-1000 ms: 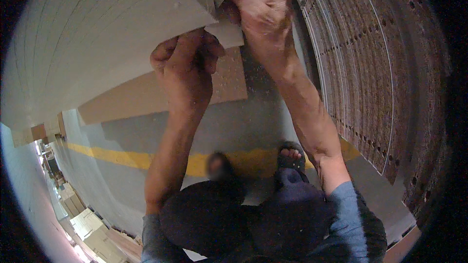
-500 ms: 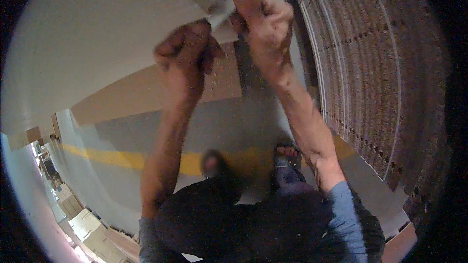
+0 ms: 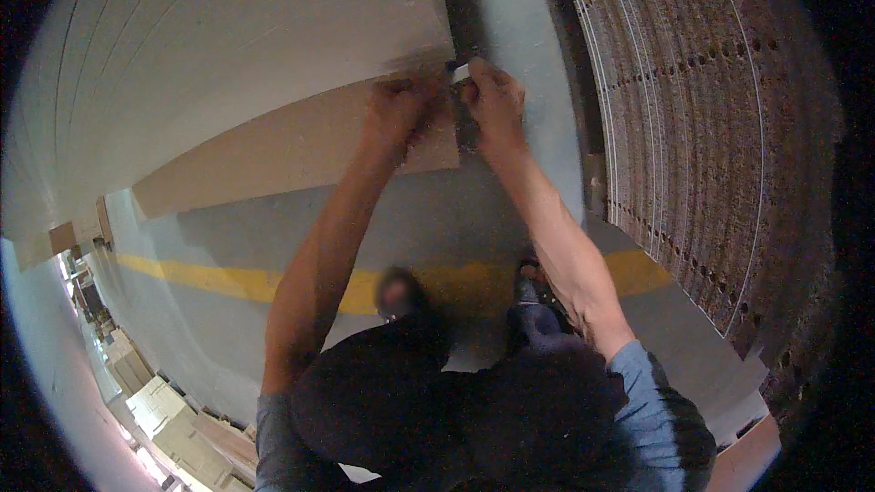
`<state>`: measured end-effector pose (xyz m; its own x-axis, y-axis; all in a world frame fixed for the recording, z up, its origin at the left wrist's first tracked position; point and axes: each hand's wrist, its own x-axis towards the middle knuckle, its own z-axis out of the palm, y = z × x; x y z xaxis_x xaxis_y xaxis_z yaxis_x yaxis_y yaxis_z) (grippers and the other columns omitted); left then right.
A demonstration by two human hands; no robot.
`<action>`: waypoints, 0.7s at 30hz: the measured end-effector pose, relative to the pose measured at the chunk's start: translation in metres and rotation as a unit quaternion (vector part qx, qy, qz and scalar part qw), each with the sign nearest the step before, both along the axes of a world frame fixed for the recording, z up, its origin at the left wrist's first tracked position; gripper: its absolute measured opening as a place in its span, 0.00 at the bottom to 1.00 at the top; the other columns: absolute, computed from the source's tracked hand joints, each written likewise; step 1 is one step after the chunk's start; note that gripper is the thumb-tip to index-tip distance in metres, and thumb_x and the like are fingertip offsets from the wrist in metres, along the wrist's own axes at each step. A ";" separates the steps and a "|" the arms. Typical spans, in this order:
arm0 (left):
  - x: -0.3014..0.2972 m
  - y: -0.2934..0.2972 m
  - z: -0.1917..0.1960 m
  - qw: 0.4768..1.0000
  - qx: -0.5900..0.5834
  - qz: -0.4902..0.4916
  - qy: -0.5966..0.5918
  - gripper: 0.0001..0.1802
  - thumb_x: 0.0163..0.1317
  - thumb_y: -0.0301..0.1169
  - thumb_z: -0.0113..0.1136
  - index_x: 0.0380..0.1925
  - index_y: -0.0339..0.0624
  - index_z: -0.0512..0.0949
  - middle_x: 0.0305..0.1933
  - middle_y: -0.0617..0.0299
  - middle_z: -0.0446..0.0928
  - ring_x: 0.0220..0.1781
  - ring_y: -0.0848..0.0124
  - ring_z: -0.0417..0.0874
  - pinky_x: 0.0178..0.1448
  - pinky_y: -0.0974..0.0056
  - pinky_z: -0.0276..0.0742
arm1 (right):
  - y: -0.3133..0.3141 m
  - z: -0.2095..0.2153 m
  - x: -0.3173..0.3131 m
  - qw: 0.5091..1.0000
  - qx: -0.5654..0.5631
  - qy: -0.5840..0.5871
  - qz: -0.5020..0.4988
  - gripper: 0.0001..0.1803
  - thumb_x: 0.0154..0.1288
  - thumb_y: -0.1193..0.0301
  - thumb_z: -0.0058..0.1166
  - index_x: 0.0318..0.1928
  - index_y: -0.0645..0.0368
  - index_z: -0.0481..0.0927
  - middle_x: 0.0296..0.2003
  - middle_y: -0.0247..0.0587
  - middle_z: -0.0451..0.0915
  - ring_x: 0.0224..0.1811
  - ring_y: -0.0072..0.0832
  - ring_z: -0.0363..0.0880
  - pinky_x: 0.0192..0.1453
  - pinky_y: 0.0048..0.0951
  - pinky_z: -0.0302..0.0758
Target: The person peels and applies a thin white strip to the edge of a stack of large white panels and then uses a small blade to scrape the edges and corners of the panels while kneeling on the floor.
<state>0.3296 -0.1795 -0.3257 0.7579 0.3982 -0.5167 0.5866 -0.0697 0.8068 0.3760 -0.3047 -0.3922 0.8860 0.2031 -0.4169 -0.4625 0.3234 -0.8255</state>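
My right hand (image 3: pixel 495 107) is closed on a small white piece (image 3: pixel 462 72) with a dark end; its exact kind is too small to make out. Just left of it, my left hand (image 3: pixel 401 114) is curled at the corner of a large cardboard sheet (image 3: pixel 301 141). Blur and shadow hide its fingertips, so what they pinch cannot be seen. The sheet's brown band runs left from my hands, below a broad pale surface (image 3: pixel 228 46). Both hands are close together but apart.
On the right stands a tall stack of corrugated cardboard (image 3: pixel 684 109) bound with thin white straps. A yellow line (image 3: pixel 228 281) crosses the grey floor (image 3: pixel 210 328) by my feet. Flat cartons (image 3: pixel 182 424) lie at the lower left.
Both hands have come lower and nearer to me, from above the sheet to its corner. The pale strip stretched between them before no longer shows; a white piece shows in my right hand.
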 end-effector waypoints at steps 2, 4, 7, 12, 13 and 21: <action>0.001 0.003 -0.013 0.996 -0.049 0.035 -0.068 0.11 0.58 0.32 0.58 0.31 0.32 0.79 0.22 0.63 0.76 0.18 0.76 0.70 0.20 0.69 0.64 | 0.005 0.006 0.003 1.000 0.000 -0.001 -0.009 0.15 0.65 0.62 0.52 0.25 0.58 0.75 0.20 0.30 0.72 0.20 0.18 0.65 0.23 0.22 0.59; 0.003 0.003 -0.015 0.992 -0.064 0.053 -0.098 0.10 0.58 0.30 0.58 0.32 0.32 0.79 0.22 0.62 0.76 0.19 0.76 0.71 0.20 0.69 0.63 | 0.005 0.009 0.005 1.000 -0.015 -0.004 -0.021 0.15 0.65 0.62 0.52 0.25 0.59 0.75 0.20 0.31 0.72 0.20 0.19 0.65 0.23 0.22 0.60; 0.010 -0.003 -0.008 0.992 -0.064 0.063 -0.084 0.08 0.58 0.28 0.57 0.32 0.32 0.79 0.23 0.61 0.76 0.20 0.76 0.71 0.20 0.69 0.64 | 0.004 0.009 0.010 1.000 -0.015 -0.021 -0.008 0.16 0.65 0.62 0.53 0.25 0.59 0.74 0.20 0.32 0.72 0.19 0.19 0.66 0.23 0.21 0.60; 0.008 -0.006 -0.009 0.976 -0.131 0.134 -0.109 0.08 0.58 0.28 0.58 0.32 0.32 0.79 0.24 0.61 0.76 0.20 0.77 0.72 0.21 0.70 0.63 | 0.008 0.015 0.013 0.993 -0.062 -0.096 -0.014 0.16 0.65 0.61 0.53 0.25 0.60 0.75 0.19 0.32 0.72 0.19 0.19 0.66 0.24 0.20 0.61; 0.010 -0.007 -0.003 0.977 -0.105 0.121 -0.142 0.08 0.59 0.28 0.58 0.31 0.32 0.79 0.23 0.61 0.76 0.20 0.77 0.72 0.21 0.70 0.63 | 0.007 0.013 0.016 0.988 -0.084 -0.126 -0.019 0.16 0.65 0.61 0.53 0.25 0.60 0.75 0.19 0.32 0.72 0.19 0.19 0.67 0.23 0.21 0.61; 0.002 -0.018 -0.009 0.964 -0.178 0.187 -0.068 0.09 0.60 0.28 0.58 0.31 0.30 0.79 0.23 0.60 0.76 0.21 0.75 0.73 0.22 0.71 0.66 | 0.000 0.018 0.016 0.998 -0.061 -0.007 0.033 0.15 0.65 0.63 0.51 0.28 0.62 0.78 0.20 0.32 0.73 0.19 0.19 0.65 0.22 0.22 0.60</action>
